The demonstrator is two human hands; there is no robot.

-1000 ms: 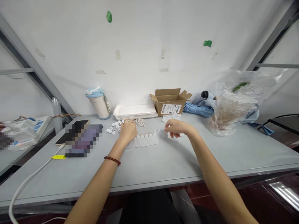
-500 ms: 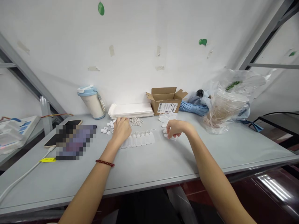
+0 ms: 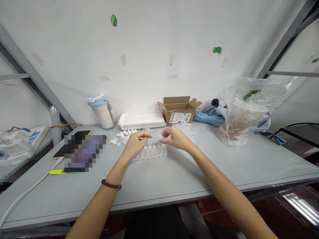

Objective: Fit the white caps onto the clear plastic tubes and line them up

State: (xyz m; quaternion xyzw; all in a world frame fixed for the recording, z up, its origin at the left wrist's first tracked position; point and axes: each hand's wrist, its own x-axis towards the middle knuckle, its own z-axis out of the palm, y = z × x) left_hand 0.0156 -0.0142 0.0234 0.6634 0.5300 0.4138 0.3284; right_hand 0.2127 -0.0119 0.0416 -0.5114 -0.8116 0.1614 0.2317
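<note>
Hands point(image 3: 176, 137) with sideways translucent piece point(image 3: 155, 138) between

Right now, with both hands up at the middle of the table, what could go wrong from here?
The translucent piece between the fingertips of the left hand and right hand is small and might slip. If dropped, it could knock the row of translucent pieces just below out of line. The left hand is also close to the loose white cap-like pieces, so a sideways brush could scatter them.
</note>
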